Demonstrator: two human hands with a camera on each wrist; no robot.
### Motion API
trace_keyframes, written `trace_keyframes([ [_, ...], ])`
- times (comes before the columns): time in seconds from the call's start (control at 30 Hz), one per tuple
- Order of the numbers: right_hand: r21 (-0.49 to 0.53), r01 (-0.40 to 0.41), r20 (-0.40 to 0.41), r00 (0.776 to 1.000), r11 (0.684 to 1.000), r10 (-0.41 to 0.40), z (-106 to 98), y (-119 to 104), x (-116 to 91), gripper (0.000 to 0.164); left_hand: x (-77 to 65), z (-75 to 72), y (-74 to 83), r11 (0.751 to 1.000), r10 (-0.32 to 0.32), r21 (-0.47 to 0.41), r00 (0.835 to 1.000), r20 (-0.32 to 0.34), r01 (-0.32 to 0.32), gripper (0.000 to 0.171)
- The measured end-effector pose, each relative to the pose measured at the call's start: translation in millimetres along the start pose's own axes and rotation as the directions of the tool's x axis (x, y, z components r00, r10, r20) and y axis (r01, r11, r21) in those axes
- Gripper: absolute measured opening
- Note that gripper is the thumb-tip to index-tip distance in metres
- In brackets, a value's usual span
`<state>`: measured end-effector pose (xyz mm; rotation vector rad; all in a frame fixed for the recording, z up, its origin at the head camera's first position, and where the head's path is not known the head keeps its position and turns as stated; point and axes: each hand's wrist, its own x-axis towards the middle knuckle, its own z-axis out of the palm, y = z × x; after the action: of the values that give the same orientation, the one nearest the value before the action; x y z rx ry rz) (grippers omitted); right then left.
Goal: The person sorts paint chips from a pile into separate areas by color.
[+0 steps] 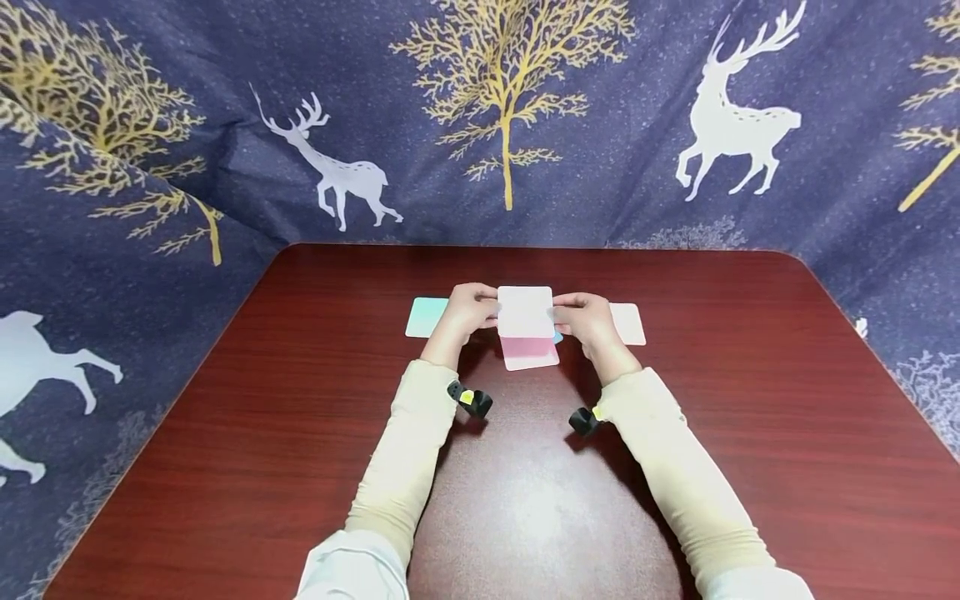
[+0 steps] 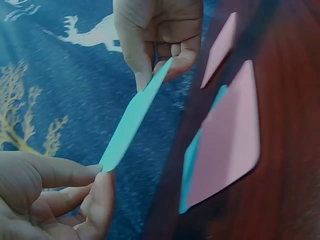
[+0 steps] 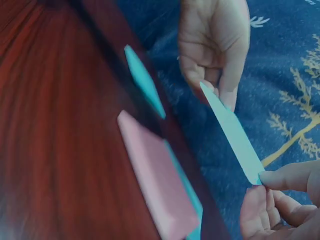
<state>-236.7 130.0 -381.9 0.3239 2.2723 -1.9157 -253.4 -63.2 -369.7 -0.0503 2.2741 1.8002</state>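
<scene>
A thin square card (image 1: 525, 312) with rounded corners is held up between both hands; it looks white from above and mint green in the wrist views. My left hand (image 1: 470, 308) pinches its left edge between thumb and fingers, also visible as the left hand (image 2: 55, 195) close up. On the opposite edge my right hand (image 1: 588, 322) has the same kind of pinch, seen near in the right wrist view as the right hand (image 3: 285, 200). Below the held card, a pink card (image 1: 528, 357) lies on the table, partly over a blue card (image 1: 558, 337).
A teal card (image 1: 426, 317) lies left of the left hand, partly hidden by it. Beyond the right hand is a pale pink card (image 1: 628, 323). The reddish-brown table (image 1: 262, 433) ends at a blue cloth (image 1: 450, 167) printed with deer and trees.
</scene>
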Motion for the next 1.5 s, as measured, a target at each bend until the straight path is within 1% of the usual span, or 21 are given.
trace_keyframes([
  [0.13, 0.063, -0.011, 0.01, 1.0, 0.998, 0.01, 11.3, -11.4, 0.7, 0.034, 0.2, -14.7, 2.8, 1.0, 0.014, -0.026, 0.997, -0.078, -0.017, 0.03],
  [0.2, 0.088, 0.001, 0.008, 1.0, 0.996, -0.002, 20.1, -18.6, 1.0, 0.035, -0.5, -22.9, 4.2, 0.998, 0.027, -0.053, 0.99, -0.135, -0.035, 0.026],
  [0.3, 0.101, 0.03, 0.006, 1.0, 0.994, -0.031, 36.7, -30.2, 2.4, 0.033, -2.7, -36.6, 5.9, 0.994, 0.045, -0.087, 0.973, -0.228, -0.067, 0.022],
  [0.4, 0.098, 0.05, 0.0, 0.999, 0.994, -0.05, 55.0, -40.0, 7.0, 0.032, -4.4, -49.9, 5.7, 0.992, 0.061, -0.087, 0.951, -0.302, -0.091, 0.021],
  [0.5, 0.101, 0.032, 0.006, 0.999, 0.994, -0.032, 73.1, -44.8, 15.0, 0.029, -5.1, -61.8, 2.8, 0.995, 0.062, -0.054, 0.93, -0.363, -0.087, 0.021],
  [0.57, 0.097, 0.001, 0.016, 1.0, 0.995, -0.002, 82.5, -44.7, 20.7, 0.027, -4.2, -66.5, -0.5, 0.998, 0.055, -0.017, 0.917, -0.395, -0.067, 0.021],
  [0.63, 0.106, -0.039, 0.027, 0.999, 0.994, 0.036, 90.9, -42.6, 26.3, 0.025, -3.1, -69.9, -4.8, 0.997, 0.056, 0.064, 0.904, -0.424, -0.031, 0.02],
  [0.7, 0.107, -0.069, 0.029, 0.997, 0.992, 0.066, 98.4, -39.2, 31.2, 0.023, -1.9, -71.3, -9.3, 0.986, 0.069, 0.167, 0.891, -0.448, 0.008, 0.021],
  [0.77, 0.1, -0.087, 0.027, 0.996, 0.991, 0.085, 105.3, -35.4, 35.0, 0.02, -2.2, -71.5, -12.6, 0.967, 0.071, 0.248, 0.881, -0.468, 0.054, 0.022],
  [0.8, 0.098, -0.091, 0.029, 0.996, 0.991, 0.088, 108.6, -33.5, 36.5, 0.018, -2.8, -71.8, -13.8, 0.959, 0.065, 0.274, 0.878, -0.475, 0.077, 0.023],
  [0.9, 0.073, -0.083, 0.045, 0.996, 0.994, 0.08, 118.8, -31.7, 36.3, 0.018, -3.9, -74.9, -16.5, 0.947, 0.042, 0.298, 0.869, -0.493, 0.123, 0.026],
  [0.97, 0.058, -0.08, 0.071, 0.995, 0.995, 0.076, 125.0, -31.8, 35.4, 0.018, -3.9, -78.4, -18.1, 0.942, 0.021, 0.299, 0.864, -0.502, 0.151, 0.021],
  [1.0, 0.056, -0.081, 0.084, 0.994, 0.995, 0.076, 127.9, -32.1, 34.8, 0.019, -3.5, -80.4, -19.2, 0.939, 0.021, 0.307, 0.862, -0.506, 0.157, 0.017],
  [1.03, 0.051, -0.084, 0.097, 0.992, 0.995, 0.079, 130.1, -32.3, 33.8, 0.021, -3.0, -81.3, -20.4, 0.937, 0.022, 0.311, 0.86, -0.51, 0.16, 0.018],
  [1.1, 0.041, -0.094, 0.126, 0.988, 0.995, 0.088, 133.1, -31.1, 34.0, 0.023, -2.7, -82.2, -22.6, 0.931, 0.027, 0.324, 0.852, -0.523, 0.169, 0.023],
  [1.2, 0.034, -0.114, 0.16, 0.981, 0.993, 0.107, 135.9, -29.5, 33.9, 0.029, -2.5, -82.7, -25.5, 0.917, 0.027, 0.352, 0.854, -0.52, 0.185, 0.034],
  [1.27, 0.027, -0.124, 0.172, 0.978, 0.992, 0.118, 137.4, -28.7, 33.9, 0.033, -2.2, -82.3, -27.4, 0.903, 0.028, 0.381, 0.856, -0.517, 0.201, 0.036],
  [1.3, 0.028, -0.13, 0.175, 0.977, 0.991, 0.123, 138.3, -28.4, 34.0, 0.035, -1.8, -82.0, -28.2, 0.893, 0.025, 0.399, 0.861, -0.509, 0.21, 0.036],
  [1.4, 0.028, -0.142, 0.178, 0.975, 0.99, 0.134, 140.6, -27.6, 33.6, 0.04, -0.8, -80.5, -29.9, 0.863, 0.017, 0.443, 0.864, -0.503, 0.241, 0.032],
  [1.5, 0.028, -0.143, 0.176, 0.975, 0.989, 0.136, 142.5, -26.9, 32.9, 0.041, -0.2, -79.6, -30.7, 0.837, 0.001, 0.472, 0.862, -0.506, 0.276, 0.025],
])
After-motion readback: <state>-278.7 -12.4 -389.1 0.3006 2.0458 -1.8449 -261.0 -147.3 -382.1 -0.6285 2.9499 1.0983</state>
